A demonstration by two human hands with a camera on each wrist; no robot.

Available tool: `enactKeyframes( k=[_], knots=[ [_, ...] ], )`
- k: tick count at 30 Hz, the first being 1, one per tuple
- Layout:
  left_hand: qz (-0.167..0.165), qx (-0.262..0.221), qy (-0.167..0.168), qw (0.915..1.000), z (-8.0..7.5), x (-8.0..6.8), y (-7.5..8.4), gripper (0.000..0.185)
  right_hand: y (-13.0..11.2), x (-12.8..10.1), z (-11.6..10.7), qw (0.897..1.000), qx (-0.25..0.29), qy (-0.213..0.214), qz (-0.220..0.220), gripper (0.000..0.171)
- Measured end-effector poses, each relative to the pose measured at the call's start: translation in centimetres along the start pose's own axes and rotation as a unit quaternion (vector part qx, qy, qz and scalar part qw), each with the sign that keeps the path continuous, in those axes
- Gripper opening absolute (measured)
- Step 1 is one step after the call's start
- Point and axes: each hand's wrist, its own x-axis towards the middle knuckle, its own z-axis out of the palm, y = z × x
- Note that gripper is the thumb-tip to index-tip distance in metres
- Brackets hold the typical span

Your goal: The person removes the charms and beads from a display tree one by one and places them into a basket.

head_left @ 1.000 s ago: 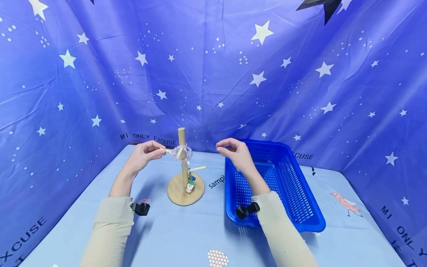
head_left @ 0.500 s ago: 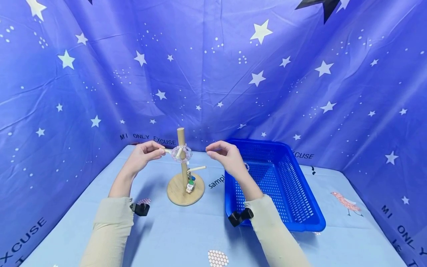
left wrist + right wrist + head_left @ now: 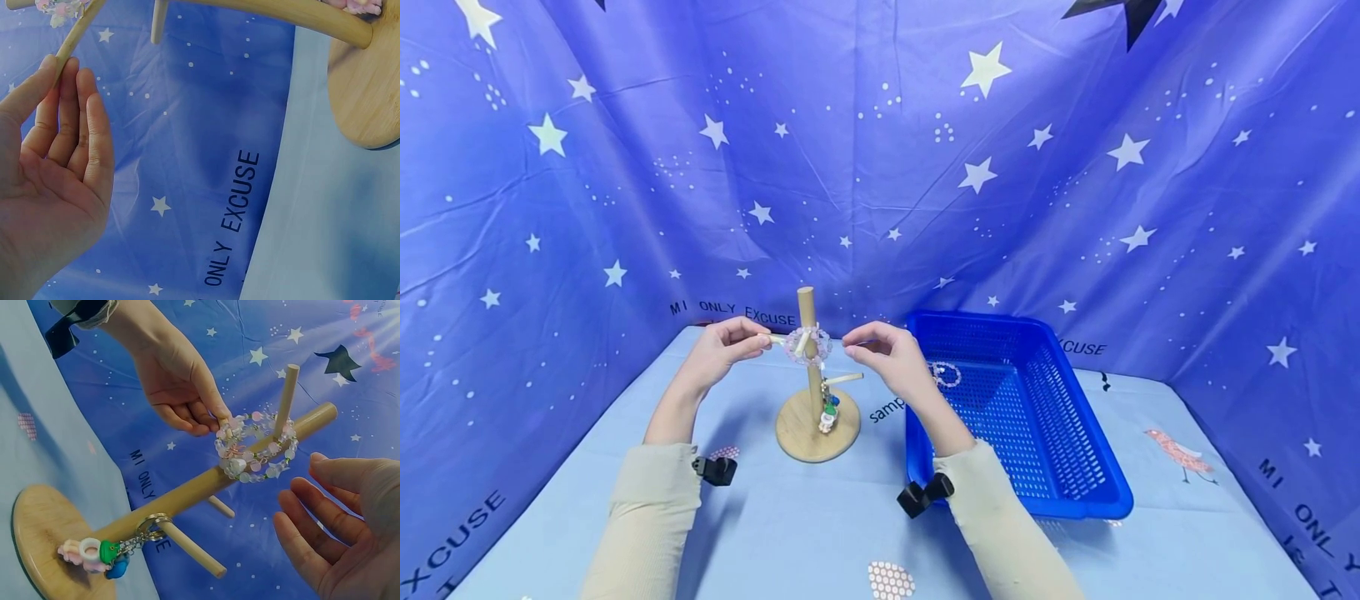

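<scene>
Right hand [image 3: 895, 358] has come left over the last second, off the basket's near side and up to the stand [image 3: 815, 392]. Its fingers are apart, lightly curved, with nothing between them, just beside the beaded bracelets [image 3: 236, 466] and not touching them.

Left hand [image 3: 727, 346] has not shifted: thumb and fingers pinch the end of a side peg [image 3: 76, 36].

Bracelets hang high on the stand around its pegs; strands overlap, cannot count them. Lower down, a keychain [image 3: 109, 552] hangs by its ring from the lower peg [image 3: 194, 550].

With the right hand moved away, a beaded ring [image 3: 958, 377] shows more fully in the blue basket [image 3: 1090, 504], beside the stand on the desk [image 3: 820, 521].

Reading: left hand seems to steady the peg; right is now within easy reach of the bracelets, but grips none yet.
</scene>
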Motion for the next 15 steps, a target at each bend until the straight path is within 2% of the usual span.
enactKeyframes(
  k=[15],
  knots=[
    [0.001, -0.009, -0.001, 1.0000, -0.06, 0.06, -0.09, 0.004, -0.44, -0.04, 1.02, 1.000, 0.005, -0.005, 0.003, 0.017]
  ],
)
